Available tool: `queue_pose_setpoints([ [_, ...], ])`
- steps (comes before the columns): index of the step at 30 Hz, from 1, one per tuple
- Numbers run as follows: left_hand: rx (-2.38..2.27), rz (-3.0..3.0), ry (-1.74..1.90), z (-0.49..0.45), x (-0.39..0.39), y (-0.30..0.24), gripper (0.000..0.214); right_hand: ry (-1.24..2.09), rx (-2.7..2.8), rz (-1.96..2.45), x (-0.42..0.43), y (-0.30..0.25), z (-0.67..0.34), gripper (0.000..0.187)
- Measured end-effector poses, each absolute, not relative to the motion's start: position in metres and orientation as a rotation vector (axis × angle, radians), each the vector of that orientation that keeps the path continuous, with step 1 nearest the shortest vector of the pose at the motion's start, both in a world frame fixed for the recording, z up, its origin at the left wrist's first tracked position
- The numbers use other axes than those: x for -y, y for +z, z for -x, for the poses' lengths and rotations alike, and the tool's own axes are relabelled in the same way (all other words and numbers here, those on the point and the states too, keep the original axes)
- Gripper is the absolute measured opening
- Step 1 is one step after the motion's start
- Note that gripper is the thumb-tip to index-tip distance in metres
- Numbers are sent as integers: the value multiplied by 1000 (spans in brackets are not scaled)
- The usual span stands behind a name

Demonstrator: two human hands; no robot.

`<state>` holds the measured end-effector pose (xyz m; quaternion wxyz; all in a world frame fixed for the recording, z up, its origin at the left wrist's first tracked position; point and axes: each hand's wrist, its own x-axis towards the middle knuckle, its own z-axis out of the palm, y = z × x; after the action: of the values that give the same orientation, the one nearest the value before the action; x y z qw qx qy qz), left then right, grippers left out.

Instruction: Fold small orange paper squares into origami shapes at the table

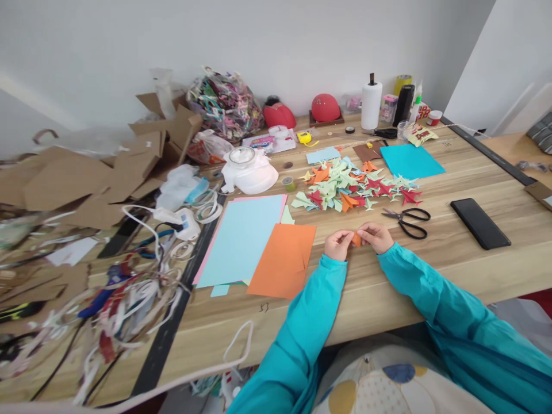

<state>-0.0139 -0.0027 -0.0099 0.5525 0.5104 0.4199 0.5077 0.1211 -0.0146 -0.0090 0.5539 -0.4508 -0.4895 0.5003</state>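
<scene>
Between my two hands is a small folded piece of orange paper. My left hand pinches its left side, and the fingertips of my right hand grip its upper right. Part of the paper is hidden behind the fingers. Just beyond lies a pile of folded paper shapes in green, red, orange and blue. To the right of my right hand rest black-handled scissors, their blades pointing left. Left of my left hand lies a large orange sheet, partly over a light blue sheet.
A black phone lies at the right. Behind the pile are a turquoise sheet and a yellow tape measure. Tangled cords and cardboard crowd the left. A white roll stands at the back.
</scene>
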Motion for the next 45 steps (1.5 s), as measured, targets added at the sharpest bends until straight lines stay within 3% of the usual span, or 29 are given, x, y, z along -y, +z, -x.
queue_pose_setpoints([
  [11, -969, -1000, 1122, 12, 2, -16, 31, 1259, 1072, 1092, 14, -6, -124, 32],
  [19, -993, -1209, 1174, 16, 3, -12, 24, 1266, 1121, 1068, 16, -5, -122, 28],
  [28, -819, -905, 1175, 12, 3, -11, 47, 1274, 926, 1111, 10, -9, -124, 36],
  [34, -914, -1059, 1189, 13, 4, -9, 30, 1298, 994, 1106, 12, -9, -123, 33],
  [45, -1040, -915, 1202, 14, -1, -13, 30, 1328, 1026, 1038, 12, -13, -120, 31],
])
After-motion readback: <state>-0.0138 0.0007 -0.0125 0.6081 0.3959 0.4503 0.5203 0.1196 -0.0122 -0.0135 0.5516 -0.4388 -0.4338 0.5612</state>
